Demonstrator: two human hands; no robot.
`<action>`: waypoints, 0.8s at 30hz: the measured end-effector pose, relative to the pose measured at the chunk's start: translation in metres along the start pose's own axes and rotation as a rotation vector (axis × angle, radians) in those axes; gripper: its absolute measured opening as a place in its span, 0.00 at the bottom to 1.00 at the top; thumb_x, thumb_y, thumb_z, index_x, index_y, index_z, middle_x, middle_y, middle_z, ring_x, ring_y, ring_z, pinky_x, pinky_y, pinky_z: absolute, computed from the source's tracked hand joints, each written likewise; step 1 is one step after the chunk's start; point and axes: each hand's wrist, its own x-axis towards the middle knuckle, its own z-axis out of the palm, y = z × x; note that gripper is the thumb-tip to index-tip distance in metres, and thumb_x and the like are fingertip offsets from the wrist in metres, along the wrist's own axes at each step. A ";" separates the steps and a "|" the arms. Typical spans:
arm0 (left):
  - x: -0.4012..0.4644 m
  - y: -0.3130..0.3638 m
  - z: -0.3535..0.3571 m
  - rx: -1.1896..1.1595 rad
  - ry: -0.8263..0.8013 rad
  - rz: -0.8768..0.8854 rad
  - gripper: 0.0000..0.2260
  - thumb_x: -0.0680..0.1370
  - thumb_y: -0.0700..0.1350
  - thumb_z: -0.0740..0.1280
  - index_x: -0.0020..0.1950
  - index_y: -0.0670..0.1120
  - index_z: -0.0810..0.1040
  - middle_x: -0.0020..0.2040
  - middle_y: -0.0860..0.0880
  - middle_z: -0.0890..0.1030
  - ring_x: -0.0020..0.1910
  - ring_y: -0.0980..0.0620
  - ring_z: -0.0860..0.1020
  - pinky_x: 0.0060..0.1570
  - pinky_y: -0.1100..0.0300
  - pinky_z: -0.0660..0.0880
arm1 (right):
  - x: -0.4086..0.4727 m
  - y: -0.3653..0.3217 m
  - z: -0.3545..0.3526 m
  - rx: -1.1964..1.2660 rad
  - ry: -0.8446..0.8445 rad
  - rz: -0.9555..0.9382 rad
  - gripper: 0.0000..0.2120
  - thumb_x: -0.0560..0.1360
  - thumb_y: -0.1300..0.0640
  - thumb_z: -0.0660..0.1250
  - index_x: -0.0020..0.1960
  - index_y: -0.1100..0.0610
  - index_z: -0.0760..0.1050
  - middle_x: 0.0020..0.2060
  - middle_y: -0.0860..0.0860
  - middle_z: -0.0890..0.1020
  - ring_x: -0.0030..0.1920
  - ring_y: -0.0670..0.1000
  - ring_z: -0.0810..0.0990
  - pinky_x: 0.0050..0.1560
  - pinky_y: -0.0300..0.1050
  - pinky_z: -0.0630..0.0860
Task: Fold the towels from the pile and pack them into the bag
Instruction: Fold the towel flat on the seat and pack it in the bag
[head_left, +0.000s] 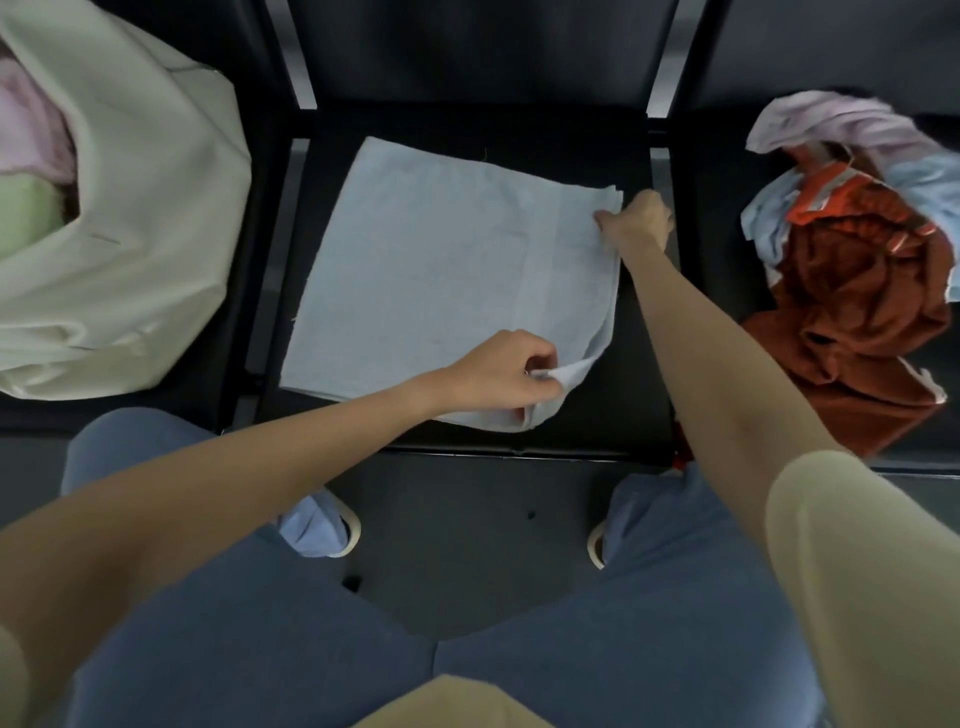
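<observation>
Left hand (501, 371) pinches the near right corner of the pale blue towel (441, 265), lifted off the seat (634, 374). Right hand (636, 221) grips its far right corner. Towel lies mid-seat; bag (156, 208) left, pile (857, 260) right.

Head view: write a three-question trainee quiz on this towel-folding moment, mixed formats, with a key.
1. True or false: the blue towel lies in the bag.
2. Multiple choice: where is the pile of unfolded towels? A) on the right seat B) on the floor C) on the person's lap
3. Fill in: the left hand pinches the towel's near ____ corner, while the right hand holds its far right corner.

Key:
1. False; it lies flat on the middle seat, and the bag sits on the left seat.
2. A
3. right
</observation>
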 end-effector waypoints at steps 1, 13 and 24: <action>0.000 0.002 0.001 -0.039 -0.036 -0.033 0.12 0.74 0.41 0.69 0.32 0.47 0.71 0.25 0.57 0.69 0.27 0.59 0.67 0.32 0.65 0.63 | 0.000 0.002 -0.004 0.031 -0.008 -0.006 0.22 0.71 0.51 0.73 0.60 0.62 0.73 0.57 0.57 0.78 0.59 0.56 0.76 0.55 0.48 0.77; -0.053 0.008 -0.008 -0.635 -0.117 -0.190 0.12 0.73 0.36 0.73 0.51 0.28 0.79 0.47 0.35 0.83 0.43 0.47 0.84 0.46 0.57 0.82 | -0.024 -0.022 -0.056 0.779 0.015 -0.061 0.16 0.73 0.63 0.68 0.32 0.55 0.64 0.26 0.51 0.72 0.22 0.46 0.70 0.24 0.36 0.67; -0.119 -0.067 -0.049 -0.867 0.110 -0.452 0.12 0.71 0.33 0.74 0.51 0.29 0.80 0.44 0.38 0.84 0.44 0.43 0.84 0.45 0.56 0.82 | -0.069 -0.149 0.041 0.473 0.035 -0.290 0.15 0.72 0.66 0.65 0.34 0.53 0.63 0.34 0.52 0.74 0.37 0.55 0.82 0.37 0.49 0.82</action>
